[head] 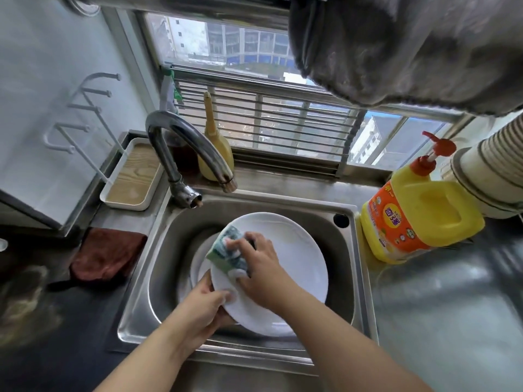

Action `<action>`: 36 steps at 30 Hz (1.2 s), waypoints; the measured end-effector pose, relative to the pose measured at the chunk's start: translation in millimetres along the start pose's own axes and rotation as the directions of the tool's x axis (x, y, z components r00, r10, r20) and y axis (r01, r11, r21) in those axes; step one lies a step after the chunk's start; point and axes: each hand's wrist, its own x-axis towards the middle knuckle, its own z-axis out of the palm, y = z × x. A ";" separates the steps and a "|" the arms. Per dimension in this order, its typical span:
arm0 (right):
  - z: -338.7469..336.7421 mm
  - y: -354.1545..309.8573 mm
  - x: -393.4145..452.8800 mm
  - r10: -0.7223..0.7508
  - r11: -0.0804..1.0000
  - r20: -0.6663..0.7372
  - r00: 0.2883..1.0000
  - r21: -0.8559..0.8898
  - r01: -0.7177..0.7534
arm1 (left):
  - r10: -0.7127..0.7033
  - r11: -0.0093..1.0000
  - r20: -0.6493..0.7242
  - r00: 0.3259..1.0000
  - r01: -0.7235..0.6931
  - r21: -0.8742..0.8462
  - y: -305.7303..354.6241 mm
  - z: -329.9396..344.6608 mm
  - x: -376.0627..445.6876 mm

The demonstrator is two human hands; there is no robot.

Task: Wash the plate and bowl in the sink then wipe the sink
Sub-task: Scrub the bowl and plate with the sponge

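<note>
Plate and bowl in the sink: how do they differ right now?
The plate is tilted up, gripped at its near rim by the left hand and scrubbed by the right hand with a sponge. The bowl lies on the sink floor, untouched and mostly hidden behind the plate. The plate looks wider. Both are white.

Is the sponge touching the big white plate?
Touching. The head view shows the right hand pressing the sponge flat on the plate, which the left hand holds by its rim.

One head-worn camera looks steeply down into the sink (359, 267) from close above. It faces the window (254, 89) behind the sink's far edge.
</note>
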 end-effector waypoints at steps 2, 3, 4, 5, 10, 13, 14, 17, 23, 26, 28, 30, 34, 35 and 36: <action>-6.1 13.8 14.2 0.066 0.997 -0.054 0.996 -0.039 -0.068 | -0.007 1.000 0.003 1.000 0.007 -0.001 0.4 -1.3 0.3; -12.4 23.1 22.1 0.119 0.990 -0.096 0.988 -0.064 -0.126 | -0.004 1.000 -0.002 1.000 0.004 0.000 2.0 -0.9 0.6; -20.8 33.5 26.7 0.177 0.977 -0.125 0.976 -0.098 -0.190 | 0.001 1.000 -0.010 1.000 -0.001 -0.001 4.1 -0.7 1.7; -28.1 43.7 26.8 0.234 0.958 -0.136 0.963 -0.139 -0.252 | 0.009 1.000 -0.021 1.000 -0.009 -0.004 5.6 -2.3 3.6; -27.4 58.8 -12.6 0.407 0.894 -0.169 0.898 -0.127 -0.429 | -0.015 0.998 -0.005 1.000 0.015 0.065 2.9 1.0 4.3; -14.9 37.4 3.6 0.400 0.917 -0.160 0.903 0.060 -0.395 | -0.009 0.995 0.028 1.000 0.006 0.096 -2.3 14.8 4.2; -14.1 25.4 10.7 0.358 0.933 -0.153 0.921 0.091 -0.347 | -0.001 0.996 0.023 1.000 -0.001 0.085 -1.3 17.5 6.1; -10.4 -1.3 9.7 0.094 0.995 -0.085 0.992 0.024 -0.092 | 0.042 0.998 -0.004 0.999 -0.042 -0.038 7.6 14.5 12.2; -37.4 57.2 -29.0 0.113 0.964 -0.189 0.975 -0.216 -0.154 | 0.072 0.994 -0.070 0.995 -0.078 -0.080 12.8 -11.1 14.7; -48.5 63.2 3.5 0.288 0.930 -0.266 0.920 -0.151 -0.335 | 0.050 0.999 -0.002 0.999 -0.050 0.013 6.4 0.2 10.7; -43.5 35.9 28.1 0.257 0.958 -0.290 0.922 -0.052 -0.283 | 0.067 0.997 0.015 0.998 -0.068 0.042 5.4 11.5 11.1; -30.6 7.6 29.5 0.141 0.990 -0.192 0.971 0.008 -0.142 | 0.091 0.996 0.007 0.996 -0.091 0.011 10.9 15.2 11.3; -19.1 15.4 -25.7 -0.072 0.997 0.007 0.997 -0.041 0.072 | 0.107 0.990 -0.016 0.994 -0.108 -0.088 21.8 -2.9 7.3; -25.6 30.3 -32.5 -0.046 0.997 -0.029 0.999 -0.064 0.044 | 0.098 0.992 -0.030 0.995 -0.100 -0.082 20.7 -7.6 5.6; -33.5 45.7 -31.6 0.005 0.995 -0.089 0.996 -0.102 -0.014 | 0.089 0.994 -0.034 0.995 -0.091 -0.060 18.5 -10.8 4.2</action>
